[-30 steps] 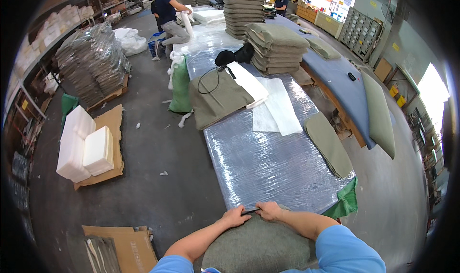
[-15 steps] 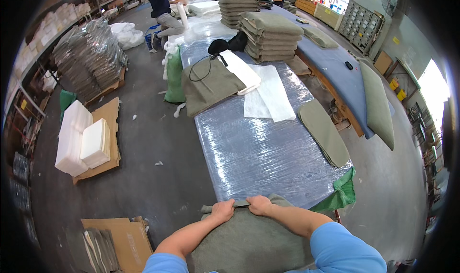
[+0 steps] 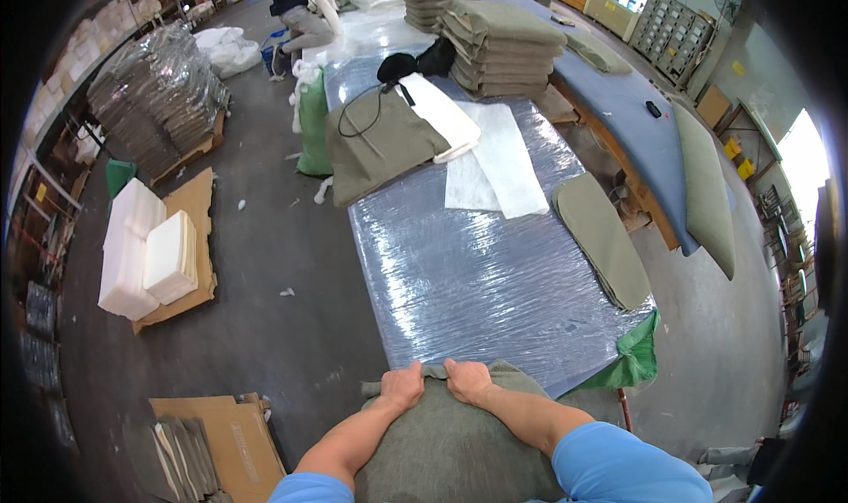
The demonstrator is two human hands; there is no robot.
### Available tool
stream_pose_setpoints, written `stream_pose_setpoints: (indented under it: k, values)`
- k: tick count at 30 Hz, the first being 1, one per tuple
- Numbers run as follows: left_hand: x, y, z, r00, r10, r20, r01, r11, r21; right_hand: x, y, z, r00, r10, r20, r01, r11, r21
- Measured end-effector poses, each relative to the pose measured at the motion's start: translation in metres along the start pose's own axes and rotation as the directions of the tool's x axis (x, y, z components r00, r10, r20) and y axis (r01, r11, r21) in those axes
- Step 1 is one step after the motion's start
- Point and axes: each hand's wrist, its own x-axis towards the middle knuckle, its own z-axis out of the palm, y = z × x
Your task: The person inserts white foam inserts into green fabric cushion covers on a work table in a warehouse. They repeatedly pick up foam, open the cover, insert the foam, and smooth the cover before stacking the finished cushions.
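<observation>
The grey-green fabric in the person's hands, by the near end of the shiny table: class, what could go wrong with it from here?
1. The left hand and right hand grip the grey-green fabric close together at its far edge, so its sides might sag or twist.
2. The table has a glossy covering, so fabric laid there might slide.
3. If dropped, it could pick up white scraps from the floor.
</observation>
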Motion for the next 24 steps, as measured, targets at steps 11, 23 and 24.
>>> stream_pose_setpoints:
  k: [11, 23, 24]
  values:
    - [0.008, -0.003, -0.003, 1.000, -0.018, -0.008, 0.018, 0.999, 0.039, 0.013, 0.007, -0.004, 0.992, -0.040, 0.121, 0.037, 0.999, 0.022]
    - [-0.002, -0.009, -0.010, 0.992, 0.107, 0.060, -0.106, 0.994, -0.025, -0.003, 0.028, -0.035, 0.929, 0.117, 0.352, -0.098, 0.993, -0.072]
    - [-0.005, -0.009, -0.014, 0.986, 0.142, 0.089, -0.138, 0.989, -0.054, -0.008, 0.029, -0.036, 0.933, 0.115, 0.341, -0.087, 0.992, -0.096]
